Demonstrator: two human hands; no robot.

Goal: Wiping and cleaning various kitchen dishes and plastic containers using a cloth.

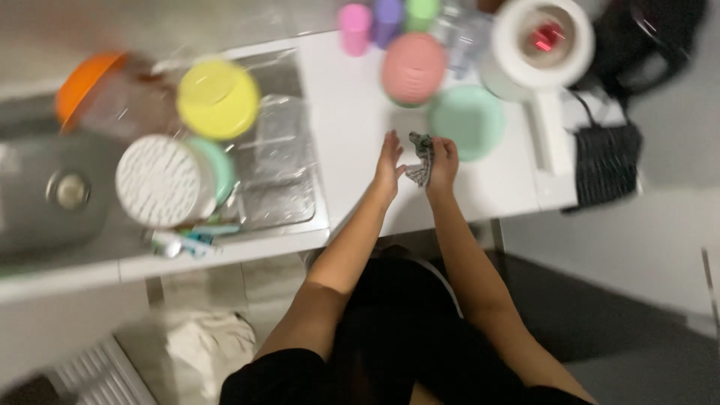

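Note:
A small grey patterned cloth (421,159) hangs crumpled over the white counter (346,127). My right hand (442,161) grips it from the right side. My left hand (388,161) is beside it with fingers straight and apart, its thumb touching the cloth's left edge. Both hands are over the counter's middle, just in front of a mint green plate (469,120) and a pink bowl (413,67). The picture is motion-blurred.
A drying rack (281,150) holds a yellow bowl (218,97), a white ribbed lid (160,180) and a clear orange-lidded container (112,94). A steel sink (52,191) lies left. Pink, purple and green cups (354,26) stand behind; a white appliance (536,45) stands at right.

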